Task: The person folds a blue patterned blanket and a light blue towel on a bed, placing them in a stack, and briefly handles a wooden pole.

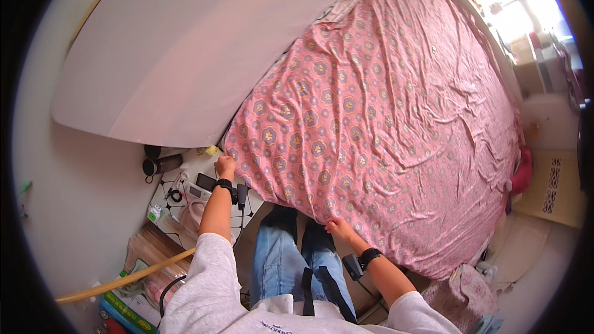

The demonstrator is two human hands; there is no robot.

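Note:
A pink bed sheet [371, 117] printed with grey and yellow flowers lies over the bed, with many long wrinkles toward the right and far side. My left hand [225, 166] is closed at the sheet's near left corner, beside the headboard; its fingertips are partly hidden. At the near edge, in front of my knees, my right hand [339, 227] pinches the sheet's hem. Both wrists carry black straps with small dark devices.
A large pale headboard [185, 43] rises along the left. Below it, a small white-topped table [250, 204] holds a phone, cables and dark cylindrical containers [162, 164]. A wooden stick [124, 279] crosses boxes at lower left. Bright windows [520, 0] are at far right.

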